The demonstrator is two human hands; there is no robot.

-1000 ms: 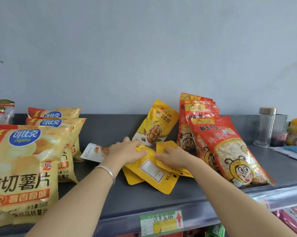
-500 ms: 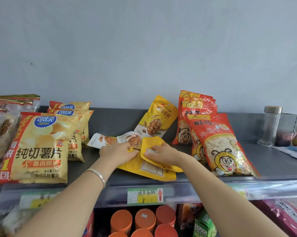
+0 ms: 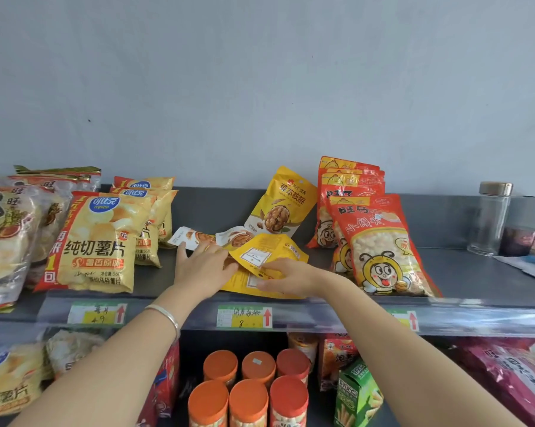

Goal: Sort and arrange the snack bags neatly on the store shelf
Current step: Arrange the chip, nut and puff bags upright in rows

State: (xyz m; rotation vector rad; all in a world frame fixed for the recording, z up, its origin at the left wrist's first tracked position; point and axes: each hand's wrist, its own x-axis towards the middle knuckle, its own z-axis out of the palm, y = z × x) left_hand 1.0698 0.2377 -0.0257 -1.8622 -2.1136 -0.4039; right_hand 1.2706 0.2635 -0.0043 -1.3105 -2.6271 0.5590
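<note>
Pressing yellow pouches [image 3: 241, 281], left hand [image 3: 203, 268]; right hand [image 3: 286, 277] pinching top pouch [image 3: 267, 246].

shelf [image 3: 460, 272], chip bags [image 3: 96, 241] L, yellow walnut bags [image 3: 269, 254] ctr, red bags [image 3: 380, 241] R, jar [image 3: 491, 220]

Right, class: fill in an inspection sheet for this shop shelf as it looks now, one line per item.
Surface: dark grey shelf, clear plastic price rail along its front edge.
Job's things: flat yellow walnut pouches overlap in a loose pile mid-shelf; one upright yellow walnut pouch leans on the wall; red bee-printed puff bags to the right; yellow potato crisp bags to the left.
Clutter: clear glass jar with metal lid, far right.
Grippers: left hand lies flat on the pile; right hand pinches a pouch's edge.
Cables: nothing seen.
Surroundings: plain grey wall behind; orange-lidded tubs on the shelf below.
</note>
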